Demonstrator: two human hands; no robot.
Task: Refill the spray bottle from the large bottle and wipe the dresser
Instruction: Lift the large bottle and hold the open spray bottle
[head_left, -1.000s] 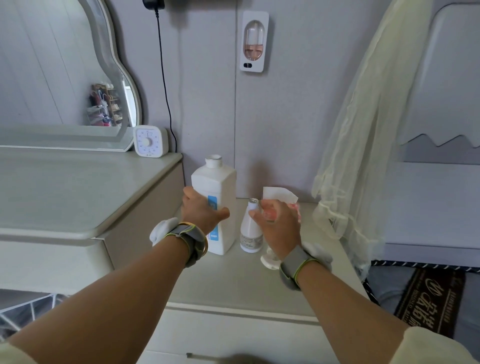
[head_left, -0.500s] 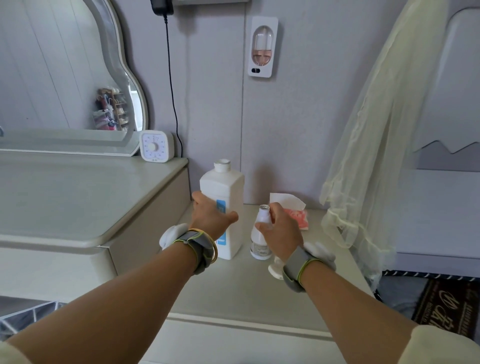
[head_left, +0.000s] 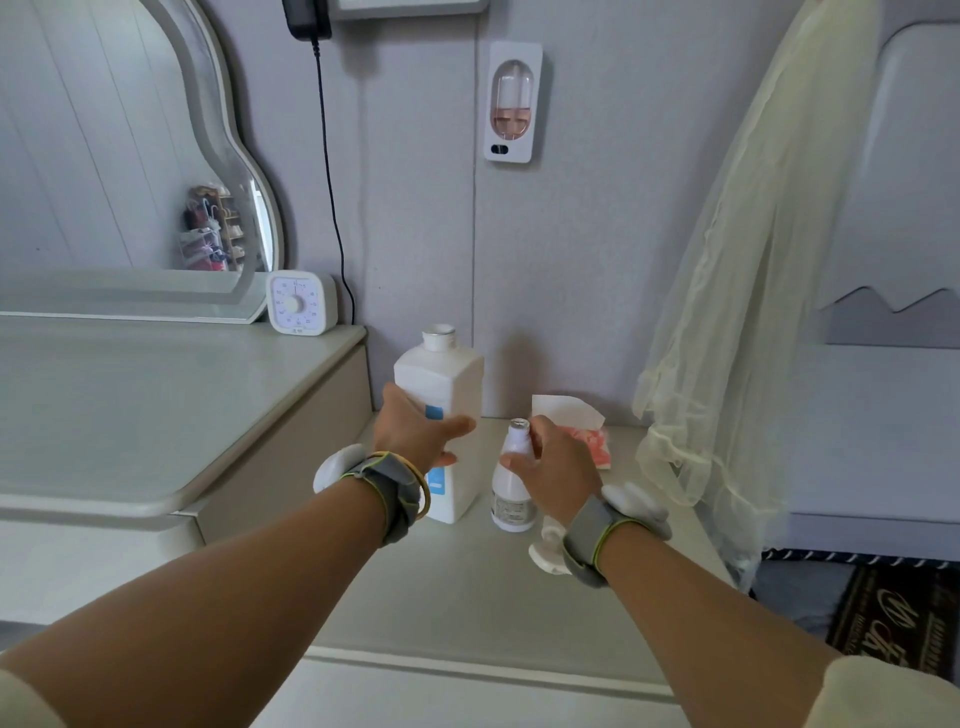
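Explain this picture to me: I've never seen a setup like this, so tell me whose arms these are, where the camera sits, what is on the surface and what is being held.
There is no machine here. A person wears one wide-angle camera on the head, looking forward and down, so the two bare arms reaching in from the bottom are the wearer's own. Each wrist carries a grey strap.

On the low cabinet top stand a large white bottle with its cap off and a small white spray bottle with its top off. Behind them lies a tissue pack. A white part lies by the right wrist, mostly hidden.

The left hand is around the side of the large bottle. The right hand is open against the small bottle; whether it grips is unclear.

To the left, a higher dresser top carries a mirror and a small timer.
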